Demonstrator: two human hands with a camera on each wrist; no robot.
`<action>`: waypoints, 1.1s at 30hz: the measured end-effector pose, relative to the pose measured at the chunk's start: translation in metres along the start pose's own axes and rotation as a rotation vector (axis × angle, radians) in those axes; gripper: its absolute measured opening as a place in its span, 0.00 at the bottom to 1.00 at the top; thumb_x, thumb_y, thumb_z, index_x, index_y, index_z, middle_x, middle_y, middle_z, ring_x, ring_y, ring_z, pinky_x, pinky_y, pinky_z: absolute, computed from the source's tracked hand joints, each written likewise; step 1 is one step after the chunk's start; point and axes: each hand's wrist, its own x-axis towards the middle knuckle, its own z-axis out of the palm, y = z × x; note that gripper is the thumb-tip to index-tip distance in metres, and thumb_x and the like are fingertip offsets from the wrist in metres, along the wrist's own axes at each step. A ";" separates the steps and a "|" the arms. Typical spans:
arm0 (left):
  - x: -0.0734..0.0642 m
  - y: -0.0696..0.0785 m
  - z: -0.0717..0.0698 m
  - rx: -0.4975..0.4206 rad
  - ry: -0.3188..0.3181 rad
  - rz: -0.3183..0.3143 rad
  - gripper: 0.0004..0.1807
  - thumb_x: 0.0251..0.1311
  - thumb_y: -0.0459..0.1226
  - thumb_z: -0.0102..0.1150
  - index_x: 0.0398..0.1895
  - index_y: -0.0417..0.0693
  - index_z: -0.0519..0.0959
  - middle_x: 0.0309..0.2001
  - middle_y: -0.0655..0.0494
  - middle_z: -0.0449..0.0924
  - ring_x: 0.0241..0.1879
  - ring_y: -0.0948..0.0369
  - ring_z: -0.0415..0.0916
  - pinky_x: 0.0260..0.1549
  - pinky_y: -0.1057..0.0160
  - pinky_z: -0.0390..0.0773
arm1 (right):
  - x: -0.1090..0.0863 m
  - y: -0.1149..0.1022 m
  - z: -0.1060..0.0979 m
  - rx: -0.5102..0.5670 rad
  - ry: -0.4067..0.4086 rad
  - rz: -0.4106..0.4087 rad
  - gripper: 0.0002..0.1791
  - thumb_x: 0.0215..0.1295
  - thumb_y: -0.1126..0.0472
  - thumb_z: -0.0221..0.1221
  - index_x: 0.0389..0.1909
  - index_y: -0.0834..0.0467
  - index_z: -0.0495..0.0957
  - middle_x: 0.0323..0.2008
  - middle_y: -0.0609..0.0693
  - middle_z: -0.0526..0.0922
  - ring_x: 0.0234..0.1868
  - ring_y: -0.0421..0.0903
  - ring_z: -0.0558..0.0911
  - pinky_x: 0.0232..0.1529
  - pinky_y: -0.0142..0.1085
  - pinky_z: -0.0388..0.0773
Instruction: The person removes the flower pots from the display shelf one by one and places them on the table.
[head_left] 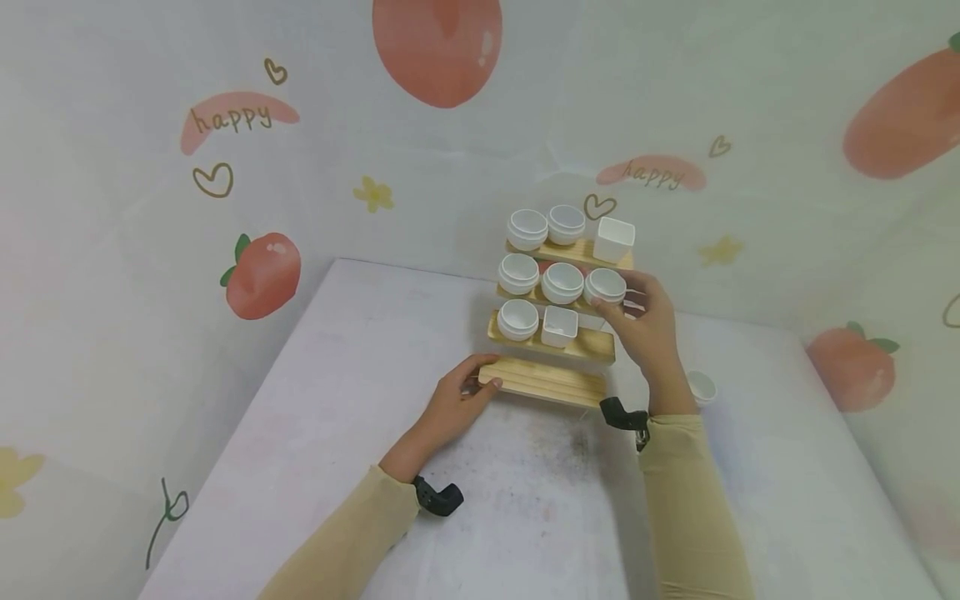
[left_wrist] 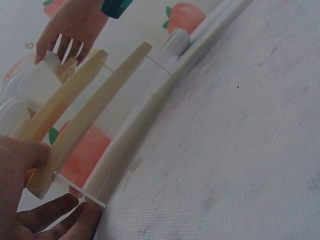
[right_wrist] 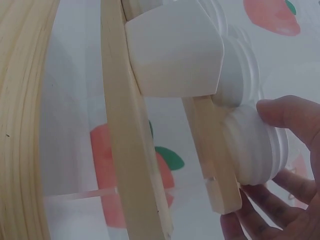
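A tiered wooden stand (head_left: 547,382) rises in steps near the back wall, bearing small white cups on its upper three shelves. My left hand (head_left: 454,402) grips the left end of the bare lowest shelf, thumb on its front edge. At the right end of the second shelf from the top, my right hand (head_left: 651,323) holds a round white cup (head_left: 604,285), thumb at its rim and fingers behind. In the right wrist view that cup (right_wrist: 252,145) sits at the shelf's end, fingers curled beneath. A square white cup (right_wrist: 175,50) stands on the shelf below.
One more round white cup (head_left: 702,387) stands on the white tabletop (head_left: 480,517), right of my right wrist. The top shelf carries two round cups and a square cup (head_left: 614,240). A fruit-printed backdrop (head_left: 465,167) closes off the back and sides.
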 end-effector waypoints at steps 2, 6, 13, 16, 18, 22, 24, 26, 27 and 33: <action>0.000 0.000 0.000 0.000 0.000 -0.007 0.23 0.77 0.46 0.61 0.72 0.60 0.76 0.69 0.54 0.78 0.64 0.56 0.81 0.61 0.52 0.83 | 0.000 0.000 0.000 0.008 0.000 -0.001 0.33 0.66 0.57 0.74 0.69 0.60 0.74 0.64 0.56 0.79 0.62 0.53 0.80 0.64 0.44 0.78; -0.001 0.000 0.001 -0.003 -0.001 -0.008 0.23 0.77 0.46 0.62 0.72 0.60 0.75 0.69 0.54 0.79 0.63 0.56 0.82 0.60 0.52 0.83 | -0.002 0.000 -0.001 0.024 0.006 0.001 0.33 0.66 0.59 0.75 0.69 0.59 0.75 0.64 0.55 0.80 0.62 0.53 0.80 0.67 0.49 0.79; -0.002 0.001 0.002 -0.018 0.011 -0.001 0.23 0.76 0.45 0.63 0.71 0.61 0.76 0.69 0.54 0.79 0.62 0.54 0.82 0.59 0.49 0.83 | -0.004 0.003 -0.002 0.037 0.009 0.000 0.34 0.66 0.63 0.73 0.71 0.61 0.73 0.66 0.59 0.78 0.65 0.57 0.80 0.70 0.52 0.77; -0.002 0.002 0.001 -0.027 0.015 0.008 0.23 0.76 0.45 0.63 0.71 0.60 0.76 0.68 0.53 0.79 0.61 0.54 0.82 0.59 0.48 0.83 | -0.004 0.003 -0.003 0.055 0.014 -0.009 0.33 0.65 0.63 0.74 0.70 0.59 0.75 0.66 0.57 0.79 0.63 0.54 0.81 0.68 0.44 0.78; -0.002 0.003 0.000 -0.024 0.012 0.008 0.23 0.76 0.44 0.63 0.71 0.59 0.76 0.69 0.53 0.79 0.62 0.54 0.82 0.59 0.49 0.83 | -0.004 0.002 -0.003 0.061 0.022 -0.014 0.33 0.65 0.62 0.75 0.69 0.59 0.76 0.65 0.56 0.79 0.62 0.52 0.81 0.66 0.39 0.79; -0.001 0.003 0.000 -0.013 0.007 -0.002 0.23 0.76 0.45 0.63 0.72 0.60 0.76 0.67 0.53 0.80 0.60 0.55 0.83 0.58 0.51 0.83 | -0.005 0.002 -0.004 0.069 0.039 -0.028 0.32 0.63 0.63 0.75 0.68 0.60 0.77 0.63 0.55 0.80 0.59 0.48 0.82 0.63 0.33 0.80; 0.000 0.002 0.000 -0.013 0.006 -0.002 0.23 0.76 0.45 0.62 0.72 0.59 0.75 0.67 0.53 0.80 0.60 0.56 0.83 0.58 0.52 0.84 | -0.005 0.002 -0.005 0.056 0.048 -0.025 0.32 0.63 0.63 0.76 0.68 0.59 0.77 0.63 0.54 0.81 0.58 0.43 0.82 0.62 0.31 0.80; 0.000 0.001 0.000 -0.013 0.005 0.000 0.23 0.77 0.46 0.62 0.72 0.58 0.75 0.67 0.52 0.80 0.61 0.56 0.83 0.58 0.53 0.84 | -0.004 0.003 -0.006 0.049 0.052 -0.020 0.33 0.63 0.63 0.76 0.68 0.59 0.77 0.63 0.52 0.80 0.57 0.40 0.81 0.62 0.29 0.80; 0.000 0.001 0.000 -0.014 0.004 0.000 0.23 0.77 0.46 0.62 0.72 0.58 0.75 0.67 0.52 0.80 0.61 0.56 0.83 0.58 0.53 0.84 | -0.004 0.003 -0.006 0.048 0.054 -0.019 0.33 0.63 0.63 0.76 0.68 0.59 0.77 0.63 0.51 0.81 0.57 0.38 0.81 0.61 0.29 0.80; 0.000 0.000 0.000 -0.008 0.001 -0.008 0.23 0.77 0.46 0.62 0.72 0.59 0.75 0.67 0.53 0.79 0.61 0.57 0.83 0.59 0.54 0.84 | -0.006 0.002 -0.008 0.075 0.071 -0.012 0.32 0.62 0.64 0.76 0.66 0.60 0.77 0.60 0.47 0.81 0.57 0.41 0.82 0.60 0.27 0.80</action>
